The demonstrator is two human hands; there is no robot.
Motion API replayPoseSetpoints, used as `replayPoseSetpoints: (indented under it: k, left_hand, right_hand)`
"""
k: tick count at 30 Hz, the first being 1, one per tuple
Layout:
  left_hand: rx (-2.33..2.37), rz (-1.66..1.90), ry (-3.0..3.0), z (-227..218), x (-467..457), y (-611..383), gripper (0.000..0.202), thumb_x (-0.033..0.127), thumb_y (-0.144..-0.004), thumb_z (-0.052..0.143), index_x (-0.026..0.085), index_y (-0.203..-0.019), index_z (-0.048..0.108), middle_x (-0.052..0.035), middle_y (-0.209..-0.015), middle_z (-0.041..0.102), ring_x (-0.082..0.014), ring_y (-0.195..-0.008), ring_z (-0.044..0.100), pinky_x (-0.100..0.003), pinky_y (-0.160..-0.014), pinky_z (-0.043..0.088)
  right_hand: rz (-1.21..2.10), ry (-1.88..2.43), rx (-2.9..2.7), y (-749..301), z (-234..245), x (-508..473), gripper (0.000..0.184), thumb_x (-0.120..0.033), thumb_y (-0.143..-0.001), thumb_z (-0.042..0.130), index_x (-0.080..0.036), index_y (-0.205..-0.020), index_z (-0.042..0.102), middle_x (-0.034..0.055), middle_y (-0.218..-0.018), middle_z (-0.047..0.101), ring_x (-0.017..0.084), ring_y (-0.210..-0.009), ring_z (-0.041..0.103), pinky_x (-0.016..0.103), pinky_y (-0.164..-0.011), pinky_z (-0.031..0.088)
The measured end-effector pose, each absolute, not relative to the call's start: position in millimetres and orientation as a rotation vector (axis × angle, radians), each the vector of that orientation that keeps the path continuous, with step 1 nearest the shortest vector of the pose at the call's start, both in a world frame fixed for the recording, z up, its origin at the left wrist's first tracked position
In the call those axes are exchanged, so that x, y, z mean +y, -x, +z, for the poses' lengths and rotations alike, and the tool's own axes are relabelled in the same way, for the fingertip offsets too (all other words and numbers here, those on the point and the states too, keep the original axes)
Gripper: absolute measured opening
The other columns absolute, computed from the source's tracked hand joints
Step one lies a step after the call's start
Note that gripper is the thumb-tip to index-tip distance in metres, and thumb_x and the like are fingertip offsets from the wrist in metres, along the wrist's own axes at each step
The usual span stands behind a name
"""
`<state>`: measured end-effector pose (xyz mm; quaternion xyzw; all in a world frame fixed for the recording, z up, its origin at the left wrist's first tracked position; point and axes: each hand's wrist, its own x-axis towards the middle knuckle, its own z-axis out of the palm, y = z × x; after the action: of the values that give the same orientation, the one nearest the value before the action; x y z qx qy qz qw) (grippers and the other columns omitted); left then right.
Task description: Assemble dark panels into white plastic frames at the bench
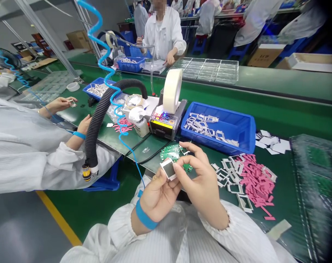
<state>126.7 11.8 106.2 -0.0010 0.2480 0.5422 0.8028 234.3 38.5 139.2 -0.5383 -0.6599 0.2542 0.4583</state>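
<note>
Between my two hands is a small white frame with a dark grey panel [170, 169]. My left hand [161, 195], with a blue wrist strap [144, 214], grips it from below and at its left edge. The thumb and forefinger of my right hand [200, 175] pinch its right side. Just behind it lie several green circuit boards [171, 151], partly hidden by my fingers. To the right of my right hand are loose white frames [233, 173] and a heap of pink strips [255, 180].
A blue bin [248, 128] of white frames stands behind my hands, beside a tape dispenser [166, 124]. White cards [272, 142] and a clear tray [316, 182] are at right. A black hose [100, 120] and coiled blue cord [104, 62] hang at left, near a co-worker's sleeve [40, 146].
</note>
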Motion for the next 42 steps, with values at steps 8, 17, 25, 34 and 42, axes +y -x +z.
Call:
replayPoseSetpoints:
  k: [8,17,25,34,42]
  left_hand:
    - [0.594,1.191,0.065,106,13,-125,0.024,0.02,-0.083,0.057,0.018,-0.106,0.062,-0.0019,-0.094,0.072,-0.0123,-0.093,0.065,-0.027,-0.096,0.042]
    - [0.543,1.189,0.052,103,12,-123,0.019,0.021,-0.081,0.06,0.019,-0.099,0.065,-0.0021,-0.094,0.072,-0.0122,-0.093,0.065,-0.028,-0.096,0.041]
    - [0.544,1.21,0.066,104,11,-123,0.024,0.022,-0.08,0.061,0.02,-0.104,0.064,-0.0007,-0.09,0.073,-0.0134,-0.089,0.066,-0.033,-0.1,0.04]
    - [0.522,1.197,0.087,104,12,-123,0.019,0.02,-0.081,0.061,0.017,-0.099,0.066,-0.002,-0.088,0.074,-0.0126,-0.088,0.066,-0.031,-0.095,0.044]
    - [0.572,1.2,0.148,104,16,-121,0.018,0.02,-0.087,0.051,0.016,-0.089,0.068,-0.0037,-0.087,0.074,-0.0112,-0.086,0.067,-0.023,-0.085,0.049]
  right_hand:
    - [0.958,1.114,-1.493,-233,145,30,0.015,-0.023,-0.077,0.057,-0.02,-0.063,0.055,0.0083,-0.123,0.055,0.028,-0.118,0.048,0.04,-0.087,0.045]
    - [0.777,1.286,-1.591,-227,143,38,0.013,-0.023,-0.075,0.058,-0.021,-0.062,0.058,0.0073,-0.121,0.055,0.029,-0.113,0.05,0.05,-0.094,0.036]
    - [0.665,1.31,-1.656,-229,143,43,0.012,-0.021,-0.076,0.056,-0.022,-0.064,0.056,0.0066,-0.119,0.056,0.027,-0.111,0.049,0.049,-0.093,0.035]
    - [0.542,1.316,-1.689,-229,139,44,0.012,-0.023,-0.076,0.056,-0.021,-0.064,0.057,0.0061,-0.115,0.058,0.027,-0.108,0.051,0.047,-0.091,0.037]
    - [0.052,1.269,-1.849,-227,125,47,0.016,-0.026,-0.079,0.058,-0.021,-0.095,0.061,0.0115,-0.122,0.056,0.029,-0.114,0.049,0.049,-0.095,0.034]
